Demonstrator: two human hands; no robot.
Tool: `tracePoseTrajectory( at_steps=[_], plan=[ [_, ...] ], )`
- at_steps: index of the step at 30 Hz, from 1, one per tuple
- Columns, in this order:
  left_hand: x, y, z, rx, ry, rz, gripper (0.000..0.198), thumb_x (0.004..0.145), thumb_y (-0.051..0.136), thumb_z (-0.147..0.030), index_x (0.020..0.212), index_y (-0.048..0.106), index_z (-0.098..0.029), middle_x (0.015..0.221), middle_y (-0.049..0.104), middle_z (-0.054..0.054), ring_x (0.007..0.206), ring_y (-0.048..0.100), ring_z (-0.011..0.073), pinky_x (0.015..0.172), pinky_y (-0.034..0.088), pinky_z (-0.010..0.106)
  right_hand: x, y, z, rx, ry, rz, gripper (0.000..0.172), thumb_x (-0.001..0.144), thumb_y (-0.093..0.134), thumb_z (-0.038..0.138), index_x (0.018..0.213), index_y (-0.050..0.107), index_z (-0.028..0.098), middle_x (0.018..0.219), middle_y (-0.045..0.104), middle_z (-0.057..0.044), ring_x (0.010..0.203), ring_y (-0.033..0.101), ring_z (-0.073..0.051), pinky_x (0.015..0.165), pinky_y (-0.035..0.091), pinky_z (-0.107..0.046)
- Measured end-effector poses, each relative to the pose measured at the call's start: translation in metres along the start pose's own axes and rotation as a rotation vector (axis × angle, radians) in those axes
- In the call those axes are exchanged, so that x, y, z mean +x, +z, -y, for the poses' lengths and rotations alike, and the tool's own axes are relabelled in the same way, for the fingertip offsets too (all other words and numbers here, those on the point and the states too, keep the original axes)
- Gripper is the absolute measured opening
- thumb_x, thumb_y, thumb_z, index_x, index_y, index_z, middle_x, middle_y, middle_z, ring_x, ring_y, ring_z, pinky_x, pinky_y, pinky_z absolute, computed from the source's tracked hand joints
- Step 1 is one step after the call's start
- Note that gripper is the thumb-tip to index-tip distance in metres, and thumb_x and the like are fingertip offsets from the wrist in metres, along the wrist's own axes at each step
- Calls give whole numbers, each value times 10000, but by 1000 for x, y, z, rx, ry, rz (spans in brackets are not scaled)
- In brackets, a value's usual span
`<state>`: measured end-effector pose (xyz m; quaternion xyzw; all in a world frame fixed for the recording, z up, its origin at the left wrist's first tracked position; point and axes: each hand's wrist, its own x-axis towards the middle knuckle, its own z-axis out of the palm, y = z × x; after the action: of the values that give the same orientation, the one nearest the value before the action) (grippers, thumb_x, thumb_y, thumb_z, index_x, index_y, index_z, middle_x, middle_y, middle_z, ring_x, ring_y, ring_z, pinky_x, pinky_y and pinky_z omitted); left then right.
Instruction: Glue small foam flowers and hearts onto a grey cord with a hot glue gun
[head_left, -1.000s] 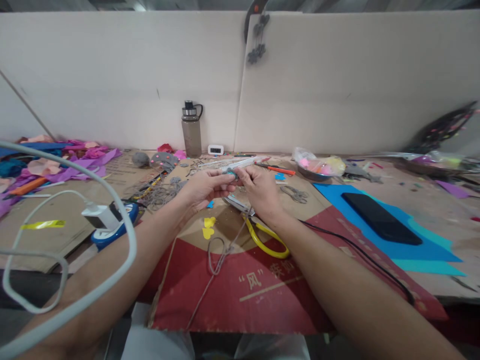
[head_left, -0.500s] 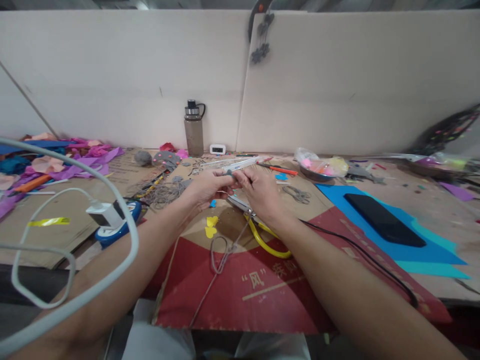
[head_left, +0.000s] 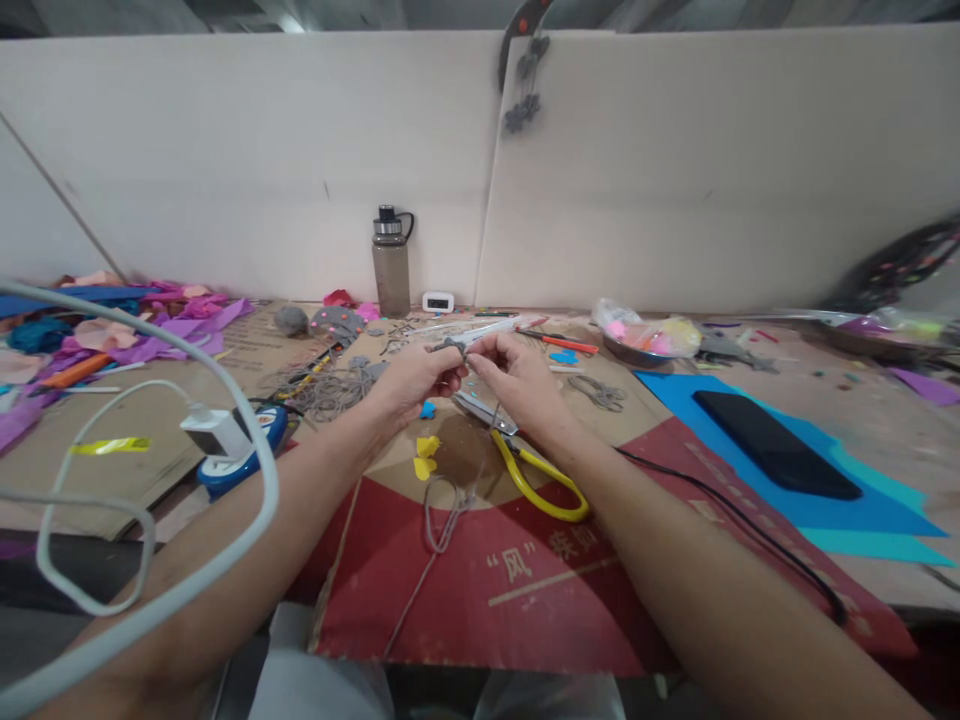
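Above the cardboard, my left hand (head_left: 421, 380) pinches a small dark grey piece (head_left: 451, 345), perhaps felt, between thumb and fingers. My right hand (head_left: 517, 378) is closed close beside it, thumb and forefinger meeting at the piece's edge. A thin grey string (head_left: 438, 545) runs up under my right hand and lies in a loop on the red part of the cardboard (head_left: 570, 620). What exactly the right fingertips grip is too small to see clearly. Below the right wrist lie yellow-handled scissors (head_left: 551, 512), their blades partly hidden. Yellow cut-outs (head_left: 425, 458) lie nearby.
A tangle of grey string (head_left: 330, 395) sits left of my hands. A white cable (head_left: 266, 470) loops across the near left, by a blue power strip (head_left: 244, 470). A bottle (head_left: 391, 270) stands against the partition. At right, a phone (head_left: 776, 445) rests on blue sheets (head_left: 885, 515).
The right fingers have shifted and opened out slightly around the small grey piece; more of it shows now. The string under the right hand hangs more upright. The view has tilted slightly.
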<state>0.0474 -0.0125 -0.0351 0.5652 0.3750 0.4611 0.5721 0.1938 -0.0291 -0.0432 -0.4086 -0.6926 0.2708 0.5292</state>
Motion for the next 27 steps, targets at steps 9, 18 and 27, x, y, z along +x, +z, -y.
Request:
tracePoseTrajectory(
  at_steps=[9,18,27],
  plan=[
    [2,-6,-2,-104,-14,103,212,666,763,-274,777,687,-111,702,659,44,570,571,84,587,449,225,7,-6,-8,86,115,-78,148,731,569,327,681,558,188,594,479,44,548,394,-101,552,326,-252],
    [1,-8,-7,-152,-64,110,294,741,709,-398,845,700,-123,807,710,99,681,657,145,620,488,245,8,-9,-7,103,148,-93,133,717,579,311,682,562,183,598,489,43,534,386,-89,531,321,-244],
    [-1,-5,-3,-83,95,7,294,680,761,-381,802,710,-118,693,654,31,604,598,97,613,472,228,6,-10,-5,94,161,-68,170,708,601,333,749,609,168,651,538,27,570,409,-95,550,324,-249]
  ],
)
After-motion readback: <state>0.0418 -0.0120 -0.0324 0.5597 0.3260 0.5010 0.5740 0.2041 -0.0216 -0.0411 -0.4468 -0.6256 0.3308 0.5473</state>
